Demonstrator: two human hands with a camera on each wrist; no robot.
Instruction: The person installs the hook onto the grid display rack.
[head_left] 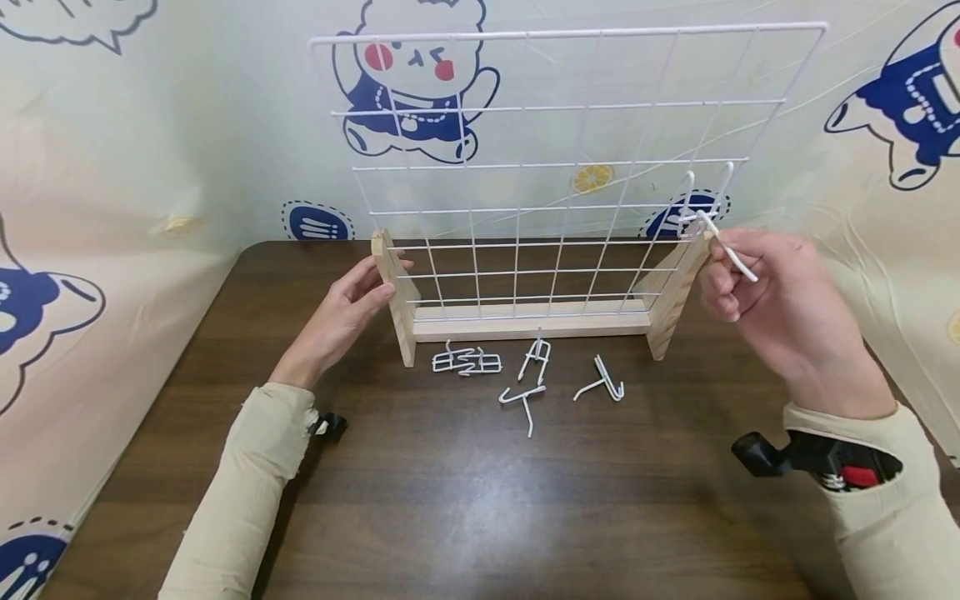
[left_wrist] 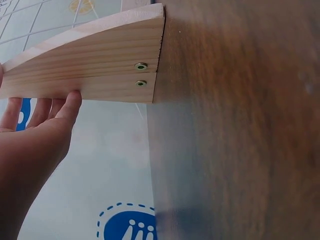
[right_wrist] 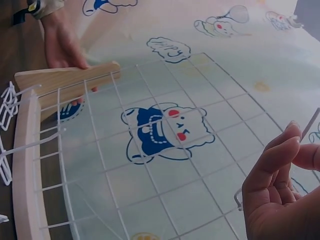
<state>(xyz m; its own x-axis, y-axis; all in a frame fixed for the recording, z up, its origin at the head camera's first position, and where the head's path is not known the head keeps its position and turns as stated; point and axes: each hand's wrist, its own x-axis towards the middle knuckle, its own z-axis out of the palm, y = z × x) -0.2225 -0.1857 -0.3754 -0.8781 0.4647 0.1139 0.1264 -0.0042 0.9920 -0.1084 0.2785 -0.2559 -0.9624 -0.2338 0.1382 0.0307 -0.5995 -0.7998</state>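
Two prongs of the white hook (head_left: 708,218) already meet the wire grid (head_left: 555,167) at its right edge; your right hand (head_left: 772,292) pinches its stem, while your left hand (head_left: 348,312) rests flat-fingered against the wooden foot (head_left: 395,292).

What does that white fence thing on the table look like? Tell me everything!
The white wire grid is a panel of thin crossing wires forming squares. It stands upright in a pale wooden stand on the dark table. The left hand touches the stand's left foot. The right hand holds a white hook at the grid's lower right side. You can see the cartoon cloth through it.
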